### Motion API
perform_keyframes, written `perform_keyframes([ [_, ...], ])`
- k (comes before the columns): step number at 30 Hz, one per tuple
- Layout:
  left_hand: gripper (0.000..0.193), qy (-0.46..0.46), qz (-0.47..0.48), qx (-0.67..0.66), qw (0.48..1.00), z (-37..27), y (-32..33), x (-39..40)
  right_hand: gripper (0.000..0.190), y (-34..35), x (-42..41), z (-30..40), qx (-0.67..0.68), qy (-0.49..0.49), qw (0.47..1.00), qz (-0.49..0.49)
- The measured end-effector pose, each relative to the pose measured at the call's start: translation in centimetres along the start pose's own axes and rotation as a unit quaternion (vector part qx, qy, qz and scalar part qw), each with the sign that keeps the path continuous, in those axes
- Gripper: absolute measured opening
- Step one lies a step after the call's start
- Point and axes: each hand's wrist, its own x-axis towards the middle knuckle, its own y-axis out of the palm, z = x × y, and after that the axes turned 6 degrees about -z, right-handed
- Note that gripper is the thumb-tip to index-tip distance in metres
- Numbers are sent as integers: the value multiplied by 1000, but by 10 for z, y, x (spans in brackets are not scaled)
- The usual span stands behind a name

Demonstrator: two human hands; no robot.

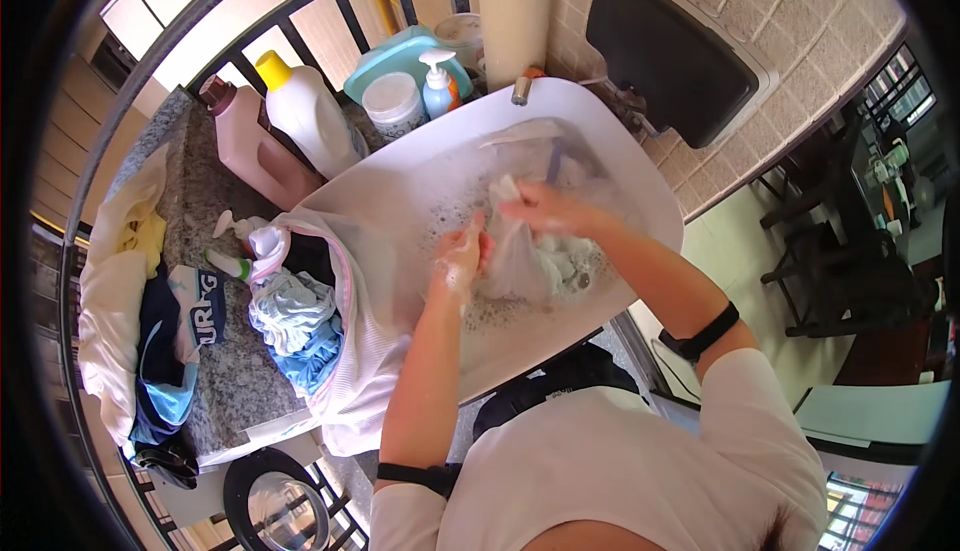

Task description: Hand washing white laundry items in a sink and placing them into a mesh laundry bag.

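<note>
A white wet cloth (516, 254) rises from sudsy water in a white laundry sink (360, 198). The fingers of my right hand (553, 209) pinch its upper end. Beside the cloth's left edge is my left hand (465, 249), fingers curled and thumb raised; blur hides whether it grips any fabric. Foam wets that wrist. More pale fabric (525, 133) with a blue strip (555, 161) lies partly under the water toward the tap (521, 90).
Left of the sink, a granite counter (225, 401) holds a pink bottle (255, 153), a white yellow-capped bottle (307, 112), a lidded tub (393, 104) and a pump bottle (439, 89). Blue clothes (300, 326) fill a pink-edged mesh bag (367, 356). A metal railing (300, 40) stands behind.
</note>
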Motion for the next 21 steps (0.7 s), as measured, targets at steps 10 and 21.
perform_keyframes([
  [10, 97, -118, 251, -430, 859, -34, 24, -42, 30, 34, -66, 94, 196, -191, 919, -283],
  [21, 49, -109, 322, -479, 809, 18, 10, 4, 35, 108, -31, 26, -242, -101, 925, -275],
])
